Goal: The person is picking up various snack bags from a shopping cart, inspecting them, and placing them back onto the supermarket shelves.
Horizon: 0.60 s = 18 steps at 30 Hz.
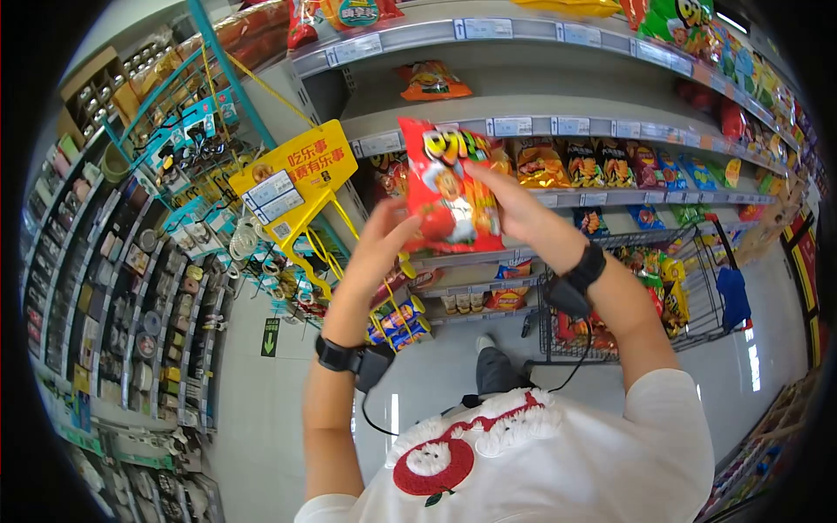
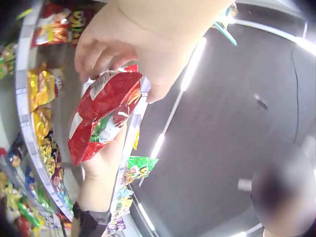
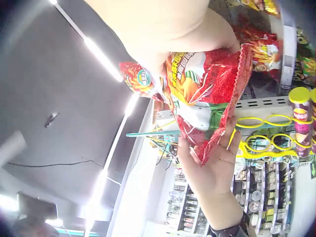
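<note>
Shop aisle, seen from above. Glossy red plastic snack bag with a cartoon figure in white [image 1: 449, 196] held up between both hands, in front of the shelves, well clear of the floor; tilted a little, printed front toward the wearer.

Right hand [image 1: 523, 209]: grips the bag's right side, thumb across the front, other fingers behind it. Left hand [image 1: 377, 253]: at the lower left corner, blurred in the head view; thumb and fingers apart, loosely bent about that corner in the wrist views. Cannot tell how firmly it touches. Left wrist view shows a white barcode patch [image 2: 101, 85] on the bag's red surface.

Behind: grey metal shelving [image 1: 540, 74]. Orange plastic snack bag [image 1: 433, 81] lying on the upper shelf; gold plastic snack bag [image 1: 542, 164] in the packed row below. Left of the hands, yellow cardboard sign with red lettering [image 1: 305, 166]; beneath it, blue cylindrical canisters [image 1: 401, 322] in a yellow wire rack. To the right, wire shopping cart with black handle [image 1: 728, 244], loaded with colourful bags. Black band on each wrist; white T-shirt with red appliqué [image 1: 567, 453] below
</note>
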{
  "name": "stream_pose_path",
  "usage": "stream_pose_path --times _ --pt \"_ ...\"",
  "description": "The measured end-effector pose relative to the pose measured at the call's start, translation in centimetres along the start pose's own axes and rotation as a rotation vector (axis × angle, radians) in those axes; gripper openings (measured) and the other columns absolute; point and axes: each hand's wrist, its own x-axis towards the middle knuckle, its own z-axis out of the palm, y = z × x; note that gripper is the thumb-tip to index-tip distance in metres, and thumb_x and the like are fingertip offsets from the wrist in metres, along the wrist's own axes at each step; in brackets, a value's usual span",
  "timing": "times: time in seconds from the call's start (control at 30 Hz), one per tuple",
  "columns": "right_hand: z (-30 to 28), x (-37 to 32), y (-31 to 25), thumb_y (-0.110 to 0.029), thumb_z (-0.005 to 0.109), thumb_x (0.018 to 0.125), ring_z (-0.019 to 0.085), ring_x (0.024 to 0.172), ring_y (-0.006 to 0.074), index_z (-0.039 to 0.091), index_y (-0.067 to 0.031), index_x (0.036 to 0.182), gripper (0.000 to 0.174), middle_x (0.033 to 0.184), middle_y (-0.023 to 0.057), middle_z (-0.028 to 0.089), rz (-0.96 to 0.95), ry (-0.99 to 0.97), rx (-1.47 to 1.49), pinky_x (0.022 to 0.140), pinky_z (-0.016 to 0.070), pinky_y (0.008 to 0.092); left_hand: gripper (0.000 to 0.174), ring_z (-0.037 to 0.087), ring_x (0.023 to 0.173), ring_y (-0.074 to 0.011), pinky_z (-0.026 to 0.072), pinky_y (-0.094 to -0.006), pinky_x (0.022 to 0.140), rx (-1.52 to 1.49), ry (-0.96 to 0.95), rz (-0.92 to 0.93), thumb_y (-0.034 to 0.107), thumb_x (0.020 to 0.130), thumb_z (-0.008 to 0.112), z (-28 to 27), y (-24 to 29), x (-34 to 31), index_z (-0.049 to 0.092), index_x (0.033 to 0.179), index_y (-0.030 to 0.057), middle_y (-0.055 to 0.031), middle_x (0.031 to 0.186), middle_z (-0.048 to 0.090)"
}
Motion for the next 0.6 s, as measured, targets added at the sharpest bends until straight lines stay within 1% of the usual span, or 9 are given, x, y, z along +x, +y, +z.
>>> stream_pose_path --times 0.07,0.1,0.13,0.3,0.4,0.43,0.53,0.57,0.6 --pt "0.9 3.5 -2.8 -0.022 0.055 0.086 0.063 0.091 0.0224 0.051 -0.0017 0.114 0.034 0.105 0.0128 0.062 0.094 -0.053 0.040 0.080 0.0523 0.0391 0.051 0.062 0.082 -0.0193 0.0489 -0.0298 0.071 0.360 0.119 0.148 0.024 0.079 0.066 -1.3 1.6 3.2 0.045 0.117 -0.0027 -0.0135 0.100 0.061" --pt "1.3 4.8 -4.1 -0.020 0.055 0.085 0.063 0.089 0.0226 0.052 -0.0021 0.111 0.032 0.103 0.0128 0.062 0.101 -0.064 0.004 0.079 0.0524 0.0397 0.057 0.063 0.076 -0.0205 0.0498 -0.0309 0.067 0.508 0.183 0.267 0.025 0.076 0.068 -1.8 2.6 4.7 0.044 0.119 -0.0035 -0.0158 0.094 0.063" --pt "1.8 6.2 -5.5 -0.019 0.055 0.083 0.064 0.087 0.0228 0.053 -0.0024 0.109 0.030 0.101 0.0127 0.063 0.104 -0.077 -0.032 0.078 0.0526 0.0402 0.056 0.064 0.080 -0.0233 0.0495 -0.0321 0.071 0.605 0.208 0.204 0.025 0.075 0.067 -1.9 4.9 5.5 0.046 0.118 -0.0037 -0.0181 0.094 0.063" --pt "0.1 15.6 -8.7 -0.018 0.055 0.082 0.062 0.089 0.0222 0.055 -0.0031 0.106 0.028 0.101 0.0119 0.063 0.135 -0.087 -0.173 0.084 0.0497 0.0397 0.059 0.062 0.086 -0.0343 0.0485 -0.0367 0.076 0.927 0.211 0.106 0.035 0.075 0.063 -5.1 6.1 13.9 0.047 0.115 -0.0044 -0.0222 0.095 0.062" --pt "0.5 20.0 -9.7 -0.017 0.055 0.081 0.063 0.084 0.0223 0.055 -0.0029 0.100 0.024 0.096 0.0116 0.064 0.150 -0.074 -0.198 0.079 0.0517 0.0390 0.055 0.060 0.090 -0.0339 0.0472 -0.0359 0.078 1.075 0.258 -0.008 0.037 0.077 0.061 -4.7 7.6 17.0 0.048 0.116 -0.0004 -0.0218 0.096 0.061" --pt "0.5 21.5 -10.1 -0.016 0.055 0.080 0.063 0.081 0.0225 0.056 -0.0026 0.097 0.022 0.094 0.0116 0.064 0.155 -0.076 -0.204 0.076 0.0523 0.0391 0.053 0.059 0.091 -0.0382 0.0469 -0.0387 0.079 1.151 0.285 0.048 0.035 0.077 0.059 -4.8 7.3 18.1 0.048 0.111 -0.0047 -0.0269 0.094 0.060" --pt "0.5 25.6 -10.8 -0.015 0.055 0.080 0.063 0.077 0.0237 0.056 -0.0022 0.094 0.019 0.090 0.0124 0.064 0.168 -0.099 -0.198 0.074 0.0532 0.0394 0.055 0.059 0.091 -0.0393 0.0467 -0.0403 0.079 1.269 0.275 -0.045 0.033 0.076 0.058 -4.9 7.2 21.0 0.047 0.108 -0.0101 -0.0301 0.093 0.059" --pt "0.4 26.9 -10.9 -0.015 0.054 0.080 0.063 0.077 0.0240 0.056 -0.0022 0.094 0.019 0.089 0.0124 0.064 0.156 -0.102 -0.207 0.073 0.0533 0.0396 0.056 0.060 0.092 -0.0368 0.0477 -0.0405 0.081 1.318 0.260 -0.051 0.035 0.074 0.055 -5.3 7.2 22.1 0.048 0.106 -0.0108 -0.0258 0.096 0.061" --pt "0.3 28.0 -10.8 -0.014 0.054 0.080 0.063 0.077 0.0242 0.055 -0.0021 0.094 0.018 0.089 0.0124 0.064 0.149 -0.103 -0.217 0.073 0.0533 0.0398 0.057 0.059 0.094 -0.0361 0.0472 -0.0400 0.082 1.340 0.261 -0.094 0.034 0.074 0.055 -5.6 7.0 23.1 0.048 0.108 -0.0115 -0.0261 0.098 0.060"
